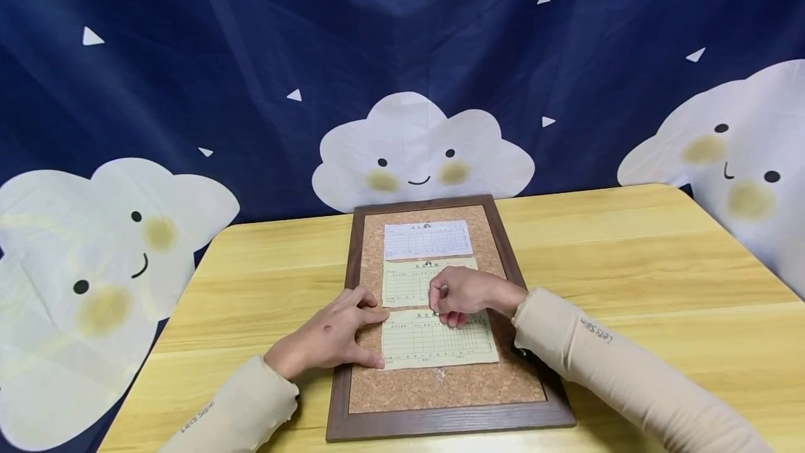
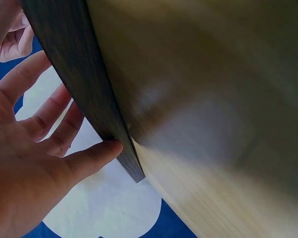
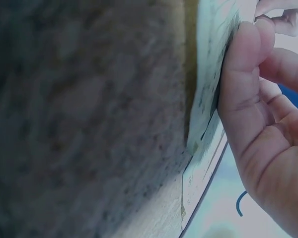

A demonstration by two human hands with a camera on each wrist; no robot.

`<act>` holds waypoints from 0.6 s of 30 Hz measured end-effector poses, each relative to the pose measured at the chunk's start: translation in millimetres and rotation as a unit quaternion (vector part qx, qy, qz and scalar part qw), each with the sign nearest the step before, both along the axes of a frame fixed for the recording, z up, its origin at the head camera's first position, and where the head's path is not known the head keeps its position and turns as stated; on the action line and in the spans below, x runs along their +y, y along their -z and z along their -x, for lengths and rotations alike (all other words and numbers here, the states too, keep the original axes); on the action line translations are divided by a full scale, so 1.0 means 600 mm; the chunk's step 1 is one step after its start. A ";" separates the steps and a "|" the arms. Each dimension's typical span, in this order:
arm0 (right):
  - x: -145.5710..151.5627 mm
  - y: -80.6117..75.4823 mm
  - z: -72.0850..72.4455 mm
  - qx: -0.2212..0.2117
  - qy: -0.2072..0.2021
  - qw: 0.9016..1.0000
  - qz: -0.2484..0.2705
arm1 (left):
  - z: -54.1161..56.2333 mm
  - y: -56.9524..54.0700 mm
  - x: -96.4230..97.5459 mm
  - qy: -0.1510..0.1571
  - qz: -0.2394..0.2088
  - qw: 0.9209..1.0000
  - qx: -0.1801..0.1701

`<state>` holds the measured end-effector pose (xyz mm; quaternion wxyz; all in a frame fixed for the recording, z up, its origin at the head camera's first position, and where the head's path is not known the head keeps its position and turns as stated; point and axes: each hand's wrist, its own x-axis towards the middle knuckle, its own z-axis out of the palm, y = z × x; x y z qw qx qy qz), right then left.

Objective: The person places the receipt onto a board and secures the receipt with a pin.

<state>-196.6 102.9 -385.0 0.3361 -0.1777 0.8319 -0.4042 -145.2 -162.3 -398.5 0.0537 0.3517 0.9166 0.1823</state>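
Observation:
Three printed paper slips lie in a column on a cork board with a dark wood frame. The top slip is whitish; the middle slip and the bottom slip are pale yellow-green. My left hand spreads over the frame's left side, its index fingertip and thumb at the bottom slip's left edge. In the left wrist view, a finger rests on the frame. My right hand, fingers curled, pinches at a silver thumbtack near the bottom slip's top edge; its fingertips partly cover it.
The board lies on a yellow wood-grain table. Round metal tacks show on the top and middle slips. A small pale scuff marks the cork below the bottom slip. Behind the table hangs a dark blue cloth with white clouds.

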 end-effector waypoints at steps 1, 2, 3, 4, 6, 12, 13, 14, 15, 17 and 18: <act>0.000 0.000 0.001 -0.002 0.001 1.000 0.001 | 0.000 -0.001 0.000 -0.001 0.001 1.000 -0.002; 0.000 -0.001 0.001 -0.004 0.003 1.000 0.001 | 0.000 -0.001 0.000 -0.002 0.002 1.000 -0.002; 0.000 -0.001 0.002 -0.007 0.004 1.000 0.002 | 0.000 -0.002 -0.001 -0.004 0.004 1.000 -0.004; 0.000 0.000 0.002 -0.009 0.005 1.000 0.002 | 0.000 -0.002 -0.001 -0.004 0.005 1.000 -0.004; 0.000 0.000 0.002 -0.012 0.007 1.000 0.003 | 0.000 -0.003 0.000 -0.005 0.006 1.000 -0.006; -0.001 0.000 0.003 -0.011 0.008 1.000 0.000 | 0.000 -0.002 0.000 -0.002 0.003 1.000 -0.001; -0.001 0.000 0.003 -0.010 0.008 1.000 -0.001 | 0.000 -0.002 0.000 -0.002 0.002 1.000 -0.001; -0.001 0.000 0.003 -0.009 0.008 1.000 -0.002 | 0.000 -0.003 0.000 -0.002 0.002 1.000 -0.002; -0.001 0.000 0.003 -0.008 0.007 1.000 -0.003 | 0.000 -0.003 0.000 -0.002 0.001 1.000 -0.002; -0.002 0.000 0.003 -0.007 0.007 1.000 -0.004 | 0.000 -0.003 0.000 -0.001 0.000 1.000 -0.002; -0.002 0.000 0.003 -0.007 0.007 1.000 -0.005 | -0.001 -0.003 0.000 -0.001 0.000 1.000 -0.002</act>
